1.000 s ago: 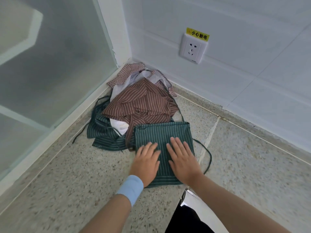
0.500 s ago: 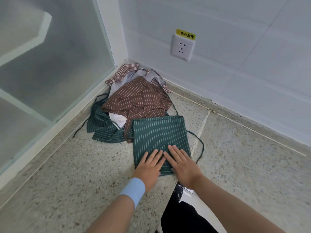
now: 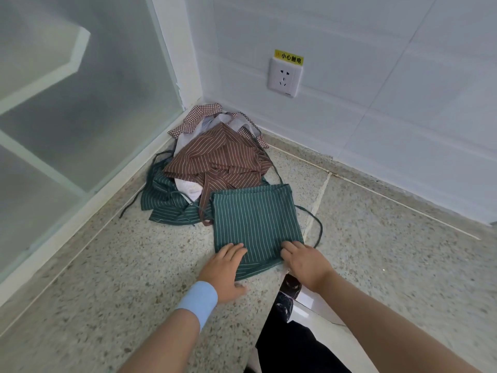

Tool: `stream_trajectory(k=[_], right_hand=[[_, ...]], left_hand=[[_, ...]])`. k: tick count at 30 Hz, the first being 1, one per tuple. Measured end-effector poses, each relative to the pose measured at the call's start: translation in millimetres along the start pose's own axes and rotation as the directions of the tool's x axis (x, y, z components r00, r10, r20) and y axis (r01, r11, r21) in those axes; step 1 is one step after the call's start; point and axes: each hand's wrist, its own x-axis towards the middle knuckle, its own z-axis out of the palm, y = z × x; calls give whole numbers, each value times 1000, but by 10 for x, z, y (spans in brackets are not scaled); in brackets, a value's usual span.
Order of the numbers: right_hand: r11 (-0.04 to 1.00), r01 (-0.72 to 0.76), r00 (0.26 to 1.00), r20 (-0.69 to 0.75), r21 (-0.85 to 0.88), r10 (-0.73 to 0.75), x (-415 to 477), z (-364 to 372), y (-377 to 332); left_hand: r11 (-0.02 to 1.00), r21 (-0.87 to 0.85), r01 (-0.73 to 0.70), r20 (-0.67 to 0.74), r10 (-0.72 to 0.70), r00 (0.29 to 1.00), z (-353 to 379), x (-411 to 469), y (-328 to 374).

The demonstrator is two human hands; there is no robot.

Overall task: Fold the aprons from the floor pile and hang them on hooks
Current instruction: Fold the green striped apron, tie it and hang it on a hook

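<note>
Speckled terrazzo floor (image 3: 134,278) meets a white tiled wall (image 3: 390,90) and a frosted glass partition (image 3: 80,109) in a corner, where a loose pile of aprons (image 3: 188,192) lies. The pile comprises a crumpled brown pinstriped apron (image 3: 217,162) on top, a red-checked apron (image 3: 199,117) against the corner, a white cloth (image 3: 189,188) and a crumpled green pinstriped apron (image 3: 164,203) beneath. Just in front of the pile, and touching it, a folded dark green pinstriped apron (image 3: 255,219) lies flat on the floor as a rough square, its dark tie strap (image 3: 319,230) looping out to the right. The left hand (image 3: 224,267), with a light blue wristband (image 3: 199,302) on its wrist, rests on the near left corner of the folded apron, fingers fairly straight on the cloth and thumb spread beside the near edge. The right hand (image 3: 305,261) is at the near right corner, its fingers curled into the cloth and gripping it. A white wall socket (image 3: 284,79) under a yellow warning label (image 3: 288,60) sits on the tiled wall above the pile. A black trouser leg (image 3: 290,345) shows between the forearms.
</note>
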Motion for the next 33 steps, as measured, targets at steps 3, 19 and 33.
stream_trajectory(k=[3,19,33], right_hand=[[997,17,993,-116,69,-9,25,-127,86],[886,-229,971,27,404,238,896,-621,536],[930,-253,967,-90,-265,238,1143,-501,218]], left_hand=[[1000,4,-25,50,24,998,-174,40,-4],[769,-513,381,105,-384,917,-840,594,-382],[989,138,55,-248,-19,969,-154,956,181]])
